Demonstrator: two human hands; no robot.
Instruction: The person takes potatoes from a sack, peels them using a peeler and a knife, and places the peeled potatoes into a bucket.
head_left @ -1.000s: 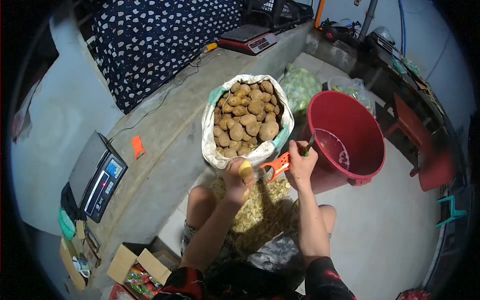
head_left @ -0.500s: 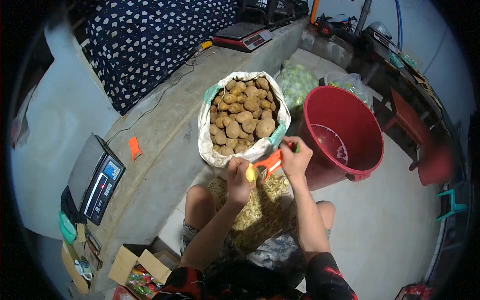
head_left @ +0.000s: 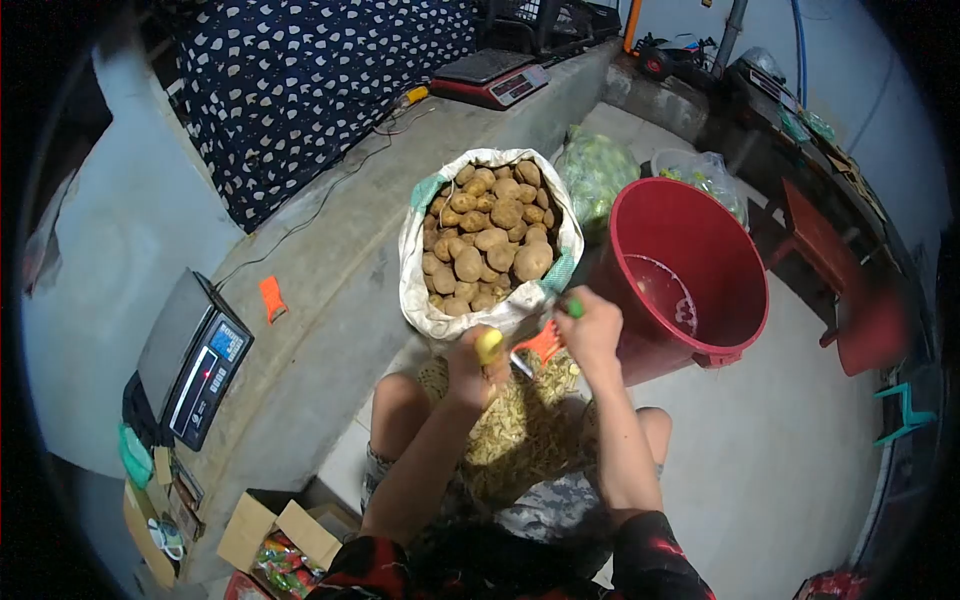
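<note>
My left hand (head_left: 470, 370) is closed around a yellow peeled potato (head_left: 489, 345), whose top shows above the fingers. Just right of it, my right hand (head_left: 590, 330) grips an orange peeler (head_left: 543, 342) and something with a green end (head_left: 574, 307). A small gap separates the peeler's blade from the potato. Pale peelings (head_left: 520, 430) lie in a heap below both hands, between the knees. Beyond the hands stands a white sack (head_left: 414, 270) filled with brown potatoes (head_left: 490, 239).
A big red tub (head_left: 640, 345) stands right of the sack, with a bag of green vegetables (head_left: 598, 170) behind it. On the concrete ledge at left are a scale (head_left: 205, 375) and another orange peeler (head_left: 272, 298). An open carton (head_left: 248, 530) sits at lower left.
The peeler has moved in my right hand, tilting and dropping slightly toward the peelings. My left hand has turned the potato a little. The whole view has shifted slightly.
</note>
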